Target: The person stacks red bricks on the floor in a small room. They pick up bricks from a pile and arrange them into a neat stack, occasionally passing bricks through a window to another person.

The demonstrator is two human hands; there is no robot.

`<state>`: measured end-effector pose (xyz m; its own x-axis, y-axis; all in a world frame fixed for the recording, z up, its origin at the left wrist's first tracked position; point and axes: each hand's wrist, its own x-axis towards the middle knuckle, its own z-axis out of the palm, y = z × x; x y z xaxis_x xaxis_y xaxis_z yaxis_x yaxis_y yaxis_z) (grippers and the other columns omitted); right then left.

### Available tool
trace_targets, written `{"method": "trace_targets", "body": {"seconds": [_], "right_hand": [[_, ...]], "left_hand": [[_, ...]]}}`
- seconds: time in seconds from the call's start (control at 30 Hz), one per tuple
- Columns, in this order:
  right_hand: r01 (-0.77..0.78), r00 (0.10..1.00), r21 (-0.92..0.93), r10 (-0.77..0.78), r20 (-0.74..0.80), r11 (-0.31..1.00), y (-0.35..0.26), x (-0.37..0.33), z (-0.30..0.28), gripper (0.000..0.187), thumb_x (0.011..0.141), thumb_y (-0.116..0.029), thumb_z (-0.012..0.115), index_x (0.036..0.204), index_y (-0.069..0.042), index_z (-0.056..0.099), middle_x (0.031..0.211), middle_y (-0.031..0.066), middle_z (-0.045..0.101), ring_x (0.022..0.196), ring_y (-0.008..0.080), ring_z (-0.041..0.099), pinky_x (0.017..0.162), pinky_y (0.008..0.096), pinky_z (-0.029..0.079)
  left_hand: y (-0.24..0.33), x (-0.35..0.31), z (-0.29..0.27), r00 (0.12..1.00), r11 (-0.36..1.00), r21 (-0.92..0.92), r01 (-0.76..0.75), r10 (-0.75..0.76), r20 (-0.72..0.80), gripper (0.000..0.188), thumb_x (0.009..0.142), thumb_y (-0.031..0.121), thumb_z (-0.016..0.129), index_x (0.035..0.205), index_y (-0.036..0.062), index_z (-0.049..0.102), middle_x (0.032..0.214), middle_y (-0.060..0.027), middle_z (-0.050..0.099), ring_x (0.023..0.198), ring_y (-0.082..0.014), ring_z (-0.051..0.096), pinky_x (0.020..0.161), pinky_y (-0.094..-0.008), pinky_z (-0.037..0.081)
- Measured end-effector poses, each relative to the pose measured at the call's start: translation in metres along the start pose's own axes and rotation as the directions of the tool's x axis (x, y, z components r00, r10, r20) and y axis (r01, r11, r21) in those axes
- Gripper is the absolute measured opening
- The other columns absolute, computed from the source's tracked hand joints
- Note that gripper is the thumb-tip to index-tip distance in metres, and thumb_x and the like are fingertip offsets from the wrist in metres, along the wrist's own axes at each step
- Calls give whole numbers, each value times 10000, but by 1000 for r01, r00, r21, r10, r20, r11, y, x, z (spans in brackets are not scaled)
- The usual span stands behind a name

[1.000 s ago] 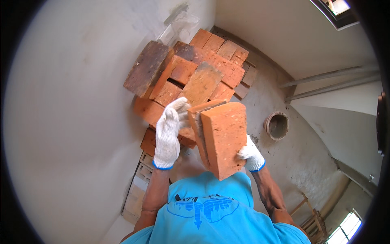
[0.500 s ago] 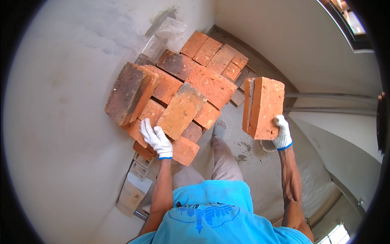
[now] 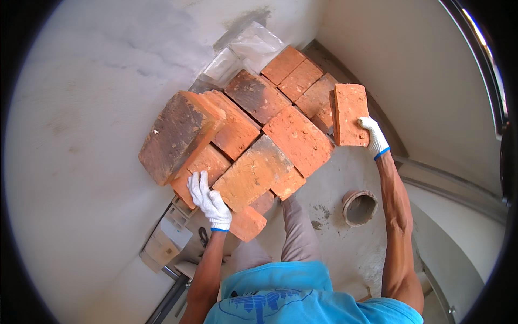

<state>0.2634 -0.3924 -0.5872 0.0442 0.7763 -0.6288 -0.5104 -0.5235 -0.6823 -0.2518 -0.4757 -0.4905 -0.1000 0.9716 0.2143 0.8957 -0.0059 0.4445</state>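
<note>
My right hand (image 3: 374,138), in a white knitted glove, is closed on the lower right edge of two orange bricks (image 3: 349,110). They are held face to face near the far right side of a brick pile (image 3: 299,140). My left hand (image 3: 209,202), gloved the same way, lies against the pile's near side with fingers stretched out. Its fingertips touch bricks next to a yellowish brick (image 3: 252,173). Left of that, a dark-stained brick (image 3: 175,137) leans at a tilt on the pile.
A round mortar-crusted bucket (image 3: 360,208) stands on the floor to the right. Clear plastic sheeting (image 3: 253,46) lies behind the pile, against the pale wall (image 3: 108,108). Metal rails (image 3: 448,181) run along the right. A boxy object (image 3: 164,243) sits at the lower left.
My right hand has carried the two bricks away from me, toward the pile's far right side. The view has shifted, showing more of the bucket. My left hand stays at the pile.
</note>
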Motion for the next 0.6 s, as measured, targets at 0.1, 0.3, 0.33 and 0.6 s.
{"method": "trace_targets", "body": {"seconds": [0.1, 0.3, 0.33, 0.6], "right_hand": [[8, 999, -59, -4, 53, 998, -6, 45, 19, 798, 868, -250, 764, 1558, -5, 444, 1281, 145, 681, 1068, 227, 742, 920, 373, 643], [15, 991, -258, 20, 133, 966, -13, 127, 57, 857, 846, -239, 803, 1566, 43, 435, 1318, 172, 668, 1115, 235, 720, 954, 373, 624], [16, 987, -282, 31, 161, 959, -13, 142, 64, 848, 833, -235, 811, 1553, 49, 463, 1355, 166, 661, 1118, 243, 719, 978, 371, 605], [237, 969, -948, -116, 216, 212, 14, 217, 149, 728, 869, -337, 749, 1502, -30, 560, 1380, 283, 652, 1238, 404, 653, 1084, 465, 507]], "left_hand": [[2, 2, 3, 1000, 999, 42, 3, -4, 8, 686, 1147, 497, 249, 1490, -3, 569, 1567, -238, 502, 1502, -466, 376, 1237, -580, 266], [8, 11, -2, 997, 999, 11, 38, -39, 69, 746, 1120, 563, 221, 1493, 8, 551, 1569, -245, 466, 1497, -485, 363, 1261, -632, 214], [7, 12, -2, 996, 999, 11, 39, -39, 75, 752, 1118, 569, 220, 1494, 7, 551, 1573, -245, 462, 1500, -487, 359, 1261, -634, 213], [12, 10, -3, 992, 995, 62, 78, -84, 94, 784, 1126, 593, 176, 1521, 21, 536, 1593, -227, 462, 1518, -468, 349, 1248, -601, 232]]}}
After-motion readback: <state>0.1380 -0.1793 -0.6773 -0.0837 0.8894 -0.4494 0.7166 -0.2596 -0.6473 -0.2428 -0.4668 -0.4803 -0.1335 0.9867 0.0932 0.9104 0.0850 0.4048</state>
